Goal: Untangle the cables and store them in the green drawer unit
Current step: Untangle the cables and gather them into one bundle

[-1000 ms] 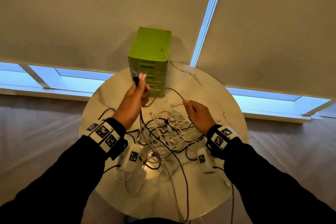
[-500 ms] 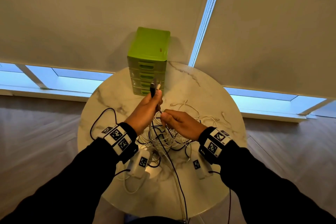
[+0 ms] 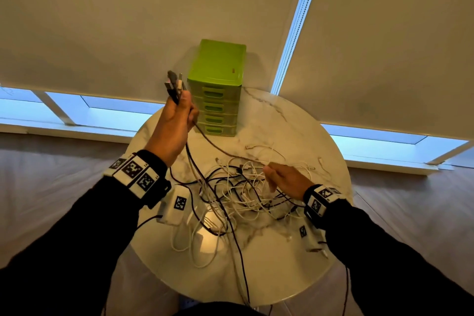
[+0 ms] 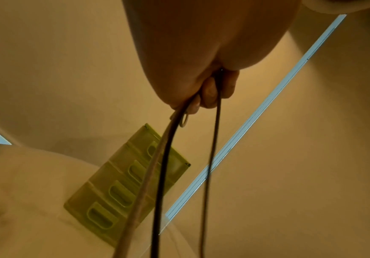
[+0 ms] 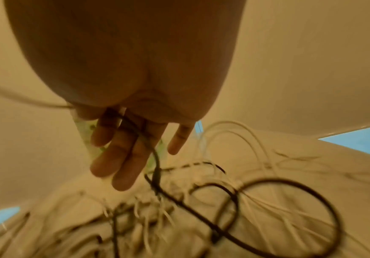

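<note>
head view high over table point(image 3: 282, 131), wrist views close up on cables point(image 4: 162, 174), head and left share drawer unit point(image 3: 218, 64)

Drawer unit point(image 3: 218, 67): bright lime green on top, with duller translucent green drawer fronts and lime handle recesses; a small red label point(image 3: 233, 71) marked its top. Table point(image 3: 295, 123): white marble, thinly veined in dark grey. Cables point(image 3: 238, 187): a mix of black and white, with one brownish cable point(image 3: 218, 147). Wristbands point(image 3: 136, 174): white, printed with black square code patterns. Sleeves point(image 3: 64, 238): black. Blinds point(image 3: 128, 20): plain beige, above pale blue window glass point(image 3: 115, 115).
</note>
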The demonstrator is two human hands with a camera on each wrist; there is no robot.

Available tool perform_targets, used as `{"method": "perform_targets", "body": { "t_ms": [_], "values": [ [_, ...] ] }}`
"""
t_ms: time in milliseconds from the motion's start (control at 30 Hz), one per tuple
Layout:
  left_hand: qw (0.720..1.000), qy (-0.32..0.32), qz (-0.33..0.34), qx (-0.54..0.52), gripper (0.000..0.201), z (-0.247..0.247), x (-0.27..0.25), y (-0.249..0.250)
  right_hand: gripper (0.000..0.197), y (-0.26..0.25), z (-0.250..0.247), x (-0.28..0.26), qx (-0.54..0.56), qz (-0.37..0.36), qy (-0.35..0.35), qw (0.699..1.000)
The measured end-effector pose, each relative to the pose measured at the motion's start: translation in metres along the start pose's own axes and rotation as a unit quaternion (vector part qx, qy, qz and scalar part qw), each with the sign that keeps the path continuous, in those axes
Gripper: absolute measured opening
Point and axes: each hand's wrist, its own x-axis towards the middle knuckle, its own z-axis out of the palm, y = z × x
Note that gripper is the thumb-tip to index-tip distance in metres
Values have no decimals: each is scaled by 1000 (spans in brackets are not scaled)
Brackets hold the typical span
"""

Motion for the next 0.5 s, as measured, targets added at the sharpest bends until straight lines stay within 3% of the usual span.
{"method": "perform_targets", "body": {
  "t_ms": [133, 233, 367, 500],
  "values": [
    [998, -46, -23, 46, 25, 14, -18, -13, 35, -50, -25, 10, 99, -47, 77, 991],
    [991, -99, -44, 73, 33, 32, -31, -27, 33, -81, -40, 15, 69, -76, 96, 990],
    [990, -117, -73, 22, 27, 53, -35, -36, 31, -93, -53, 6, -32, -76, 45, 996],
    [978, -128, -114, -115, 22, 82, -31, -30, 27, -53, -60, -19, -168, 69, -87, 979]
  ]
}}
